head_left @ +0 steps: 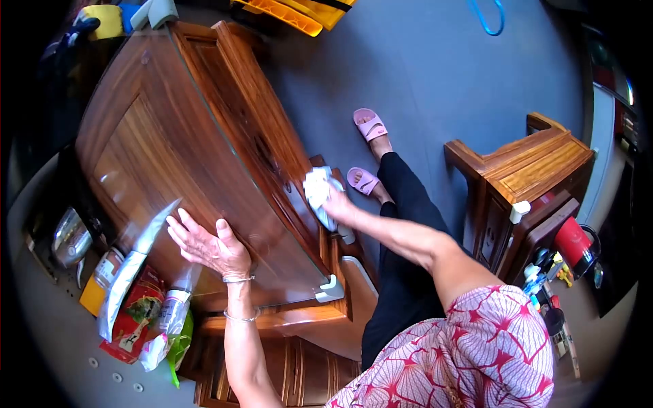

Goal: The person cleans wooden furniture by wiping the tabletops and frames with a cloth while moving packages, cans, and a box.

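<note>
A brown wooden table point(146, 122) with a glass top fills the left half of the view. My left hand point(209, 246) is over the glass near its lower left part, fingers spread, with nothing held in it. Close to its fingertips is the tip of a long silvery sheet point(139, 262). My right hand point(337, 202) is wrapped on a white and light blue cloth point(320, 190) against the table's side, below the top's edge. The cloth hides part of the fingers.
Packets and a red box point(139, 313) stand at the lower left, beside a metal kettle point(71, 238). White guards cover the glass corners point(330, 289). A wooden stool point(537, 163) is at the right. A yellow plastic object point(292, 13) lies on the grey floor point(435, 75).
</note>
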